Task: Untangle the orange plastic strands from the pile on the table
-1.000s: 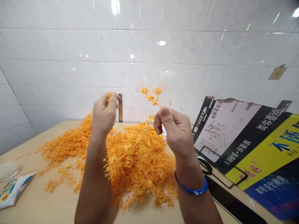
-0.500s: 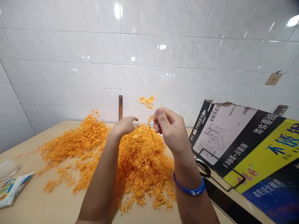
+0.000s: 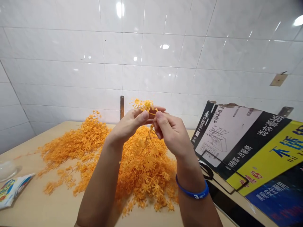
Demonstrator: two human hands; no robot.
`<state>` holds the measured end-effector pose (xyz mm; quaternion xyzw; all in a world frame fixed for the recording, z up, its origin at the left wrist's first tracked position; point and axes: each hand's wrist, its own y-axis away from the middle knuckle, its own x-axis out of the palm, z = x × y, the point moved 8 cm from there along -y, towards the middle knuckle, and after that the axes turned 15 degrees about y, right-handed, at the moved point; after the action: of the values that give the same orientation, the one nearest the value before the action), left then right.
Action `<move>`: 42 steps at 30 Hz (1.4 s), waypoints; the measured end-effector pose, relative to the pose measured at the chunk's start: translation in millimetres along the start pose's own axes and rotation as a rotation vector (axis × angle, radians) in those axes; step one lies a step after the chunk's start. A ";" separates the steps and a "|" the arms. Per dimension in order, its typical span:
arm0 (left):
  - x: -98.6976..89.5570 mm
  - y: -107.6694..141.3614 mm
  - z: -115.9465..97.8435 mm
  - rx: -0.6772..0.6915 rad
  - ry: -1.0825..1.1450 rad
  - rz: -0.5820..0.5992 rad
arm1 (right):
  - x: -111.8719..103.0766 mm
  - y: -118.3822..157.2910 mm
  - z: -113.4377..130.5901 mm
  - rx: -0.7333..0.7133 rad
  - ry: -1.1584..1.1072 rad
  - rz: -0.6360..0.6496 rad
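Note:
An orange plastic flower sprig is held up above the table between my two hands. My left hand pinches it just under the flower heads, thumb on top. My right hand grips its thin stem between thumb and fingers, and more orange stem dangles below those fingers. Beneath both hands lies a large heap of orange plastic flowers, part of it hidden by my left forearm. A second, looser heap of the same flowers spreads to the left. A blue wristband circles my right wrist.
A printed cardboard box leans at the right, with a black wire frame and a dark flat device before it. At the left lie a white packet and a clear round object. A tiled wall stands behind.
My left hand has risen from above the heap and closed on the sprig near its flowers. My right hand keeps its pinch on the stem, almost in the same place.

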<state>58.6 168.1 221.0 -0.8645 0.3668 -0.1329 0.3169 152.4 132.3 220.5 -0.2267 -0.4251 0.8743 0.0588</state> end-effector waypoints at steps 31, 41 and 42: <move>10.7 15.2 -36.8 0.086 -0.301 -0.142 | 1.1 4.1 13.6 -0.193 0.127 -0.013; 4.3 16.2 -43.2 0.197 -0.372 -0.229 | 17.1 2.8 10.0 -0.146 0.171 0.097; 5.8 16.6 -44.1 0.217 -0.372 -0.229 | 19.1 2.5 8.6 -0.136 0.156 0.114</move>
<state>33.2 135.2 244.0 -0.8710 0.1853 -0.0449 0.4527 131.8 130.2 216.6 -0.3212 -0.4639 0.8252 0.0265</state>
